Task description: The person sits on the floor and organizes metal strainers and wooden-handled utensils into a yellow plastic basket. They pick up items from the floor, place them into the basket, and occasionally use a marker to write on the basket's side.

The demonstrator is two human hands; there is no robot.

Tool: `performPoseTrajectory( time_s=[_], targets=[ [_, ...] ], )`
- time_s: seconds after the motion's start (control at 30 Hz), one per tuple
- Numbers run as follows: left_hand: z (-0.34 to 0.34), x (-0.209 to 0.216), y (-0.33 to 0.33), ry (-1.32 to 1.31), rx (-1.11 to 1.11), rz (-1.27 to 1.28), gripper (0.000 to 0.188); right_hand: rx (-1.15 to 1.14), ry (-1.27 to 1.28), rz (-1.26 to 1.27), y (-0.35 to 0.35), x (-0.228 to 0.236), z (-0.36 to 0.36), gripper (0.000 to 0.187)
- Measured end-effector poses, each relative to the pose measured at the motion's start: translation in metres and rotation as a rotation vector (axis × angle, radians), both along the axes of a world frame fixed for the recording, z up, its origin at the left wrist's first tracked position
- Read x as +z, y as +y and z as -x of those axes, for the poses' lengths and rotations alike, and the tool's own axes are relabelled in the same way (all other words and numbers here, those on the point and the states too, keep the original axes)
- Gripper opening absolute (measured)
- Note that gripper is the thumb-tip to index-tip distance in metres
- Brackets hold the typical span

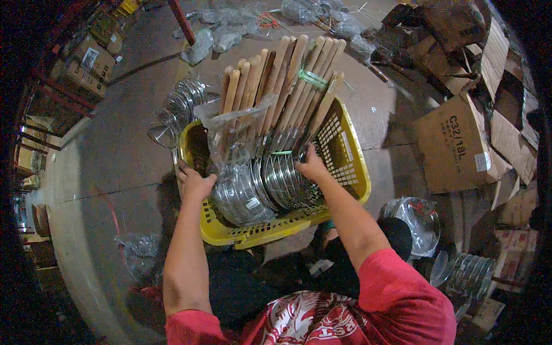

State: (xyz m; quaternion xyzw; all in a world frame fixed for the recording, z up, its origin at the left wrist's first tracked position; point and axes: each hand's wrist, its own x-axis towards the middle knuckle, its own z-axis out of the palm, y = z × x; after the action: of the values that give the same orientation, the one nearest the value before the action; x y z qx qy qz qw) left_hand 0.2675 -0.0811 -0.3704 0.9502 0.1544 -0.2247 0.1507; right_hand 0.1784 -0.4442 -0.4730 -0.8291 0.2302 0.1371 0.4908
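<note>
A yellow plastic basket (353,146) stands in front of me. It holds stacks of round metal strainers (284,179) with long wooden handles (284,86) that lean out over the far side. Green ties bind the right-hand bundle, and clear plastic film (236,190) wraps the left-hand one. My left hand (196,185) is closed over the basket's left rim, thumb on the inner side and fingers partly hidden. Inside the basket, my right hand (312,167) is closed at the right edge of the bundled strainers, near where handles meet metal; its fingertips are partly hidden.
More stacked metal strainers (184,103) lie beyond the basket's left side. Cardboard boxes (454,146) crowd the right. A plastic-wrapped round stack (411,224) and another metal stack (468,276) sit near my right leg. Plastic-wrapped bundles (322,14) lie at the back; shelving with boxes (89,66) stands left.
</note>
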Motion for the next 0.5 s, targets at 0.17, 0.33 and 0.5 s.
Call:
performPoseTrajectory(
  time_s=[0.17,0.33,0.5],
  targets=[
    [0.002,0.0,-0.002,-0.087,-0.003,0.031,0.125,-0.429,-0.502,0.165,-0.008,0.031,-0.025,0.06],
    [0.004,0.004,-0.005,-0.05,0.035,0.023,0.123,-0.543,-0.549,0.144,-0.039,0.053,-0.065,0.046],
    [0.008,0.005,-0.006,-0.061,-0.042,-0.052,0.118,-0.491,-0.494,0.263,-0.043,0.058,-0.07,0.045]
  ],
)
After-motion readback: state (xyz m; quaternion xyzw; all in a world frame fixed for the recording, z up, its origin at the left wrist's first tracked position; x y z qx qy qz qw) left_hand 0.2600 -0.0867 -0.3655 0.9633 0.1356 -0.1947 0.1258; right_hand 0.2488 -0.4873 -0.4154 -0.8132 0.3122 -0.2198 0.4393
